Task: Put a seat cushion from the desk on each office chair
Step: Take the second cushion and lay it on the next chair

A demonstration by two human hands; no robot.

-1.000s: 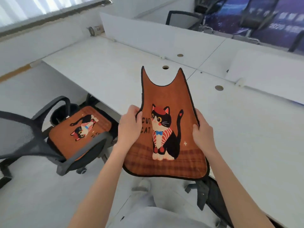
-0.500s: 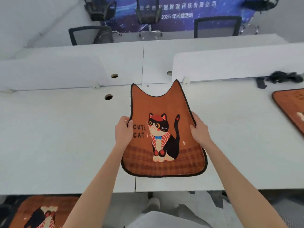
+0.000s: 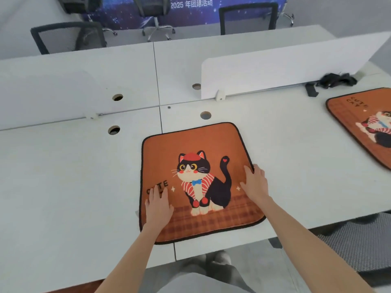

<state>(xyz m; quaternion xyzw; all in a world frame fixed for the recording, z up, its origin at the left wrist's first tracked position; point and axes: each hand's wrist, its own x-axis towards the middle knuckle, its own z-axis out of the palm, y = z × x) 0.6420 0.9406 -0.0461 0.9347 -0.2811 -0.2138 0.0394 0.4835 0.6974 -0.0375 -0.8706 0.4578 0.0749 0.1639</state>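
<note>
Here both hands (image 3: pixel 159 205) (image 3: pixel 255 182) rest flat on the cushion (image 3: pixel 196 180) on the desk (image 3: pixel 63 176).

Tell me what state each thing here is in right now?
Near cushion: flat on the desk, front edge overhanging.
Left hand: open, flat on the near cushion.
Right hand: open, resting on its right edge.
Far cushion: flat on the desk, untouched.

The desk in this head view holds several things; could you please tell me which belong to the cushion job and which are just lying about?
For the job:
cat cushion under both hands
second cushion at right
mesh chair

Lying about:
black bundle
white divider
</note>
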